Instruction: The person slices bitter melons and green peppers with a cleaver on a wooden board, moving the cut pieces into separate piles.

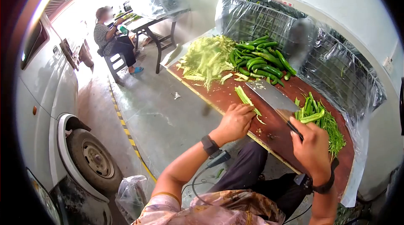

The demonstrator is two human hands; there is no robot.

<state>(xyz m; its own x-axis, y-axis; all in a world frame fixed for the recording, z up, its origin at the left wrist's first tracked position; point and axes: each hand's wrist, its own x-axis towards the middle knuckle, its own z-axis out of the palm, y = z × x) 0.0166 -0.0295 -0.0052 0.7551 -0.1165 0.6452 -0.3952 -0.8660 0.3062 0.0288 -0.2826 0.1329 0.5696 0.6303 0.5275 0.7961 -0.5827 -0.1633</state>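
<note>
My right hand (312,146) is wrapped round the black handle of a cleaver (269,94), its broad blade lying low over the brown board and pointing away to the left. My left hand (236,120) has its fingers curled at the near end of a split green pepper (244,96), pale inside. Beyond the blade is a heap of whole green peppers (263,59). Left of them spreads a pile of pale pepper cores (208,56). Cut pepper pieces (312,109) and thin green shreds (332,134) lie beside my right hand.
Crates wrapped in clear plastic (336,67) stand along the board's (273,130) far side. A person (111,35) sits at another table (145,23) farther back. A white van (46,86) and a plastic bag (131,195) are on the left.
</note>
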